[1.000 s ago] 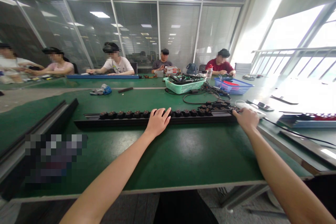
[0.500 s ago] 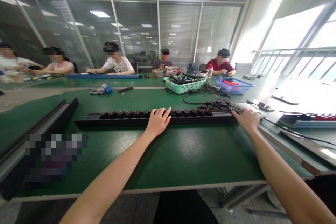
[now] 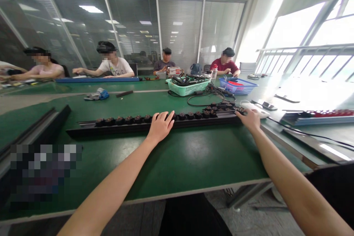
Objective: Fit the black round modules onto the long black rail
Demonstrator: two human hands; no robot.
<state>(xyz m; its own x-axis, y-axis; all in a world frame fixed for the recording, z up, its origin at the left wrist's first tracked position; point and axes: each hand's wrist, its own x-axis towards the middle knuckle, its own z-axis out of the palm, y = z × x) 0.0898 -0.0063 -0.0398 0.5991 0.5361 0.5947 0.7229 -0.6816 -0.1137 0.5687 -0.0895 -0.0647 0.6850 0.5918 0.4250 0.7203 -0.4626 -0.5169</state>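
A long black metal channel (image 3: 110, 131) lies across the green table with a row of round black sockets (image 3: 128, 119) in it. My left hand (image 3: 160, 125) rests over the middle of the row, its fingers spread and touching the sockets. By the channel's right end is my right hand (image 3: 251, 118), thumb and fingers curled together at a group of black sockets (image 3: 218, 108). What sits between those fingertips is too small to make out.
A second black channel (image 3: 35, 132) lies at left. Behind stand a green basket (image 3: 188, 89) of cables and a blue basket (image 3: 243, 87). A white box-like object (image 3: 260, 110) with a cord lies by my right hand. Several people sit across the table.
My view has turned slightly to the right, so everything sits further left in the picture. Both hands keep nearly the same places along the channel.
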